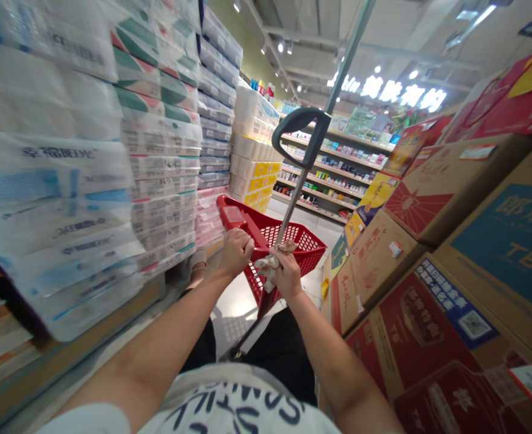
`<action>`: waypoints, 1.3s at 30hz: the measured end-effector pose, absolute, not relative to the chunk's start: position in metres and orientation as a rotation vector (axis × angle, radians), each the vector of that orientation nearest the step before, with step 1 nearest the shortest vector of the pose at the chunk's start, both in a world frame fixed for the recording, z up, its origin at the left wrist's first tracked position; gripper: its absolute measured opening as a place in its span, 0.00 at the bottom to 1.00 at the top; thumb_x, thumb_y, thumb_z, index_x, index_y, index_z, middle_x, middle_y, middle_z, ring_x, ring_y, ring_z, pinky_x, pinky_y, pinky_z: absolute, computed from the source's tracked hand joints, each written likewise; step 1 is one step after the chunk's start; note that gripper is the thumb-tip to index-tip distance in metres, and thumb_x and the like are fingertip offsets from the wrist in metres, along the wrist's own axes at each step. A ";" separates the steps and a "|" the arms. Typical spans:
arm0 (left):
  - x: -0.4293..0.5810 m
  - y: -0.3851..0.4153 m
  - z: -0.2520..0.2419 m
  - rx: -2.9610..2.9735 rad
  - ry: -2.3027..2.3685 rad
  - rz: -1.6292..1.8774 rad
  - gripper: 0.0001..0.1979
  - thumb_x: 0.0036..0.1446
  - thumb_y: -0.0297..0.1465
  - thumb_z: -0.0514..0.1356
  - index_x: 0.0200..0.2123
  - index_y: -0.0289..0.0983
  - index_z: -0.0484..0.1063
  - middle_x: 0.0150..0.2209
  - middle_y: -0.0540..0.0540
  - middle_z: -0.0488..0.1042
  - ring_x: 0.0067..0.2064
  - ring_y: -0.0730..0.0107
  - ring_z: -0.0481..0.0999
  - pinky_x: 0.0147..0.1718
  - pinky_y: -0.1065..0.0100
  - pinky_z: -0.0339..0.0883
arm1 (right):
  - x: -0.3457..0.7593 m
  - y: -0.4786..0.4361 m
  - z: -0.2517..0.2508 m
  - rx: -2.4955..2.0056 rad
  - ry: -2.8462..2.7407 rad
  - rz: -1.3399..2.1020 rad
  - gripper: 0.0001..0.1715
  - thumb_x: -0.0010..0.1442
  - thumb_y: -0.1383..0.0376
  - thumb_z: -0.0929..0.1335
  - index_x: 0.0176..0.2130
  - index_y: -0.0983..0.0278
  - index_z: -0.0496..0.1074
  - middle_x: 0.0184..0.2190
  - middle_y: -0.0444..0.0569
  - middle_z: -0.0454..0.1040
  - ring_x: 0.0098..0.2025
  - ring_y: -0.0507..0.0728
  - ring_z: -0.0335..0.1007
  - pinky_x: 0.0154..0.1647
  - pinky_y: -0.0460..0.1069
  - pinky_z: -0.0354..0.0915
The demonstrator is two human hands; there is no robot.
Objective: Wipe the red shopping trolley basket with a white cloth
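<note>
A red plastic shopping basket (293,241) on wheels stands on the aisle floor in front of me. Its grey metal pull rod (293,205) rises up to a dark loop handle (299,129). My left hand (236,252) is closed on the near rim of the basket. My right hand (285,272) is closed around a crumpled whitish cloth (268,265), pressed against the lower part of the rod. My dark trousers and white printed shirt show below.
Stacked packs of tissue paper (89,150) wall the left side of the aisle. Cardboard boxes (450,241) pile up close on the right. Shelves of goods (333,175) stand at the far end. The narrow pale floor (238,301) runs between.
</note>
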State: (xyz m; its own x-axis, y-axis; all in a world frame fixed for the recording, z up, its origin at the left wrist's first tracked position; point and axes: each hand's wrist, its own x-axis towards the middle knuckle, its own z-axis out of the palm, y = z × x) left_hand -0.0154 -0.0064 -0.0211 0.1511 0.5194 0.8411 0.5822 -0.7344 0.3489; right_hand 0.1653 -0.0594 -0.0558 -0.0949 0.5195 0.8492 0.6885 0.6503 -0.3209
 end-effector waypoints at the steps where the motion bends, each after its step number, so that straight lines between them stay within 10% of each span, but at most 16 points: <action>1: -0.017 -0.006 -0.021 -2.339 -1.118 -1.674 0.18 0.61 0.31 0.47 0.19 0.40 0.64 0.26 0.47 0.69 0.36 0.65 0.66 0.45 0.57 0.62 | 0.166 -0.058 -0.054 -0.979 -1.759 -0.173 0.26 0.53 0.77 0.61 0.48 0.61 0.74 0.46 0.51 0.75 0.53 0.58 0.69 0.56 0.55 0.66; 15: 0.006 -0.019 -0.015 -2.255 -1.218 -1.354 0.13 0.58 0.34 0.56 0.22 0.40 0.72 0.28 0.44 0.76 0.40 0.54 0.70 0.54 0.36 0.50 | 0.153 -0.042 -0.023 -1.025 -1.556 -0.243 0.17 0.54 0.75 0.62 0.38 0.63 0.76 0.44 0.54 0.69 0.48 0.57 0.68 0.53 0.53 0.67; 39: -0.001 -0.025 -0.012 -2.296 -1.291 -1.212 0.17 0.61 0.36 0.51 0.25 0.39 0.74 0.29 0.46 0.77 0.41 0.59 0.72 0.59 0.41 0.44 | 0.153 -0.043 -0.003 -0.973 -1.702 -0.294 0.18 0.58 0.74 0.63 0.44 0.63 0.77 0.42 0.53 0.72 0.48 0.58 0.66 0.53 0.55 0.65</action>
